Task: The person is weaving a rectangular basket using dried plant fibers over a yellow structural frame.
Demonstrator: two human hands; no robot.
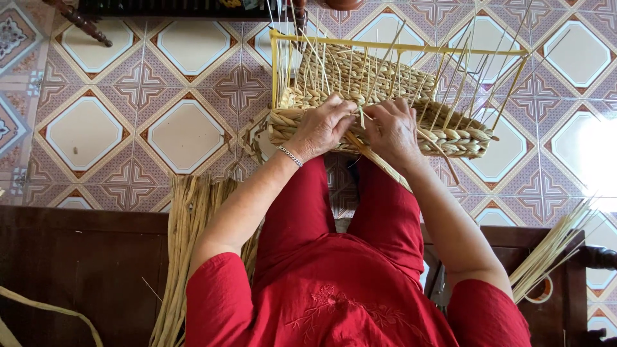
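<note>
Both hands' fingers (347,110) pinch the woven basket (379,103) rim.

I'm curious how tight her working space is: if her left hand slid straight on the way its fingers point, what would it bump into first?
The left hand points right, along the woven basket rim. It would most likely meet the right hand first, since their fingertips nearly touch over the upright straw stakes; depth is hard to judge.

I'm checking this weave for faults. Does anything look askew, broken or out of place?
Nothing looks damaged. The half-woven basket sits on its yellow frame with upright stakes splaying unevenly, as unfinished work does. Both the left hand and the right hand press on the braided rim. Loose reeds lie bundled on the bench.
</note>
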